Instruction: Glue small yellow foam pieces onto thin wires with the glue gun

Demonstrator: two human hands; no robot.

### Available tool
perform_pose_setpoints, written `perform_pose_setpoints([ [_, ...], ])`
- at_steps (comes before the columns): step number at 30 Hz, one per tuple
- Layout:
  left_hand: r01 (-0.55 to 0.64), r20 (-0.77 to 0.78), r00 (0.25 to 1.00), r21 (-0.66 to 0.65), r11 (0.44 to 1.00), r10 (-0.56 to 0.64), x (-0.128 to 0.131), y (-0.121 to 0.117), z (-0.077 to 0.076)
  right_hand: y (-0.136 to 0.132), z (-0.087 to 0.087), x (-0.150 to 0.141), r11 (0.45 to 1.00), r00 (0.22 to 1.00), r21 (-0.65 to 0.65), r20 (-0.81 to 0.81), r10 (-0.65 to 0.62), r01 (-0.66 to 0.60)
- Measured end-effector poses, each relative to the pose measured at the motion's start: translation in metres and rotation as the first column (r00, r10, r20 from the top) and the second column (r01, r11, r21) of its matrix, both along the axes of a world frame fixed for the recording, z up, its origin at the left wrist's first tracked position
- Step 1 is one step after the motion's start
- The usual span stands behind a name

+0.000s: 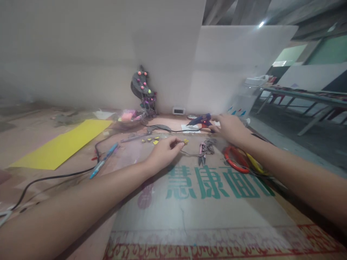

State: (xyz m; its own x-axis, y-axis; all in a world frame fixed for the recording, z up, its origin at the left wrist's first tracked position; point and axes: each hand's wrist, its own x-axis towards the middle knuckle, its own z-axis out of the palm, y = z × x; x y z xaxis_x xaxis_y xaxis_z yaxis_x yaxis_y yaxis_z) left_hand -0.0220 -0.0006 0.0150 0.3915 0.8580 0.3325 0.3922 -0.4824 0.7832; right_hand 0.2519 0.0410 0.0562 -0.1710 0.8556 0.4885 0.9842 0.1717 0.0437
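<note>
My left hand is closed, thumb and fingertips pinching a small yellow piece above the printed sheet. A thin grey cord trails near those fingertips. At the back of the table my right hand has its fingers closed on a dark blue glue gun with a small red light. Under the gun's nozzle is a white card. Several small yellow-and-grey pieces lie left of my left hand. Between the hands are small scissors beside a bundle of grey cord.
A yellow sheet and a blue pen lie at left, with a black cable nearby. A grey crescent ornament with coloured beads stands against the wall. A red ring lies under my right forearm.
</note>
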Motion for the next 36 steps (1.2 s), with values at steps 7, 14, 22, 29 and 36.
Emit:
perform_pose_setpoints([
  [7, 0.038, -0.005, 0.999, 0.008, 0.999, -0.038, 0.000, -0.002, 0.003, -0.055, -0.022, -0.066, 0.889, 0.756, -0.165, -0.605, 0.250, -0.427],
  [14, 0.066, -0.011, 0.998, -0.005, 0.998, -0.067, 0.001, -0.004, 0.005, -0.058, -0.041, -0.079, 0.825, 0.484, -0.085, -0.842, 0.240, -0.558],
  [22, 0.057, -0.033, 0.998, -0.008, 0.998, -0.057, 0.001, -0.004, 0.004, -0.070, -0.041, -0.085, 0.775, 0.433, -0.236, -0.900, 0.054, -0.586],
  [29, 0.061, -0.052, 0.997, 0.014, 0.998, -0.061, 0.002, -0.005, 0.007, -0.068, -0.041, -0.086, 0.795, 0.426, -0.235, -0.904, 0.032, -0.559],
  [36, 0.081, -0.068, 0.994, 0.002, 0.997, -0.080, 0.001, -0.005, 0.005, -0.070, -0.042, -0.085, 0.821, 0.453, -0.175, -0.885, 0.111, -0.544],
])
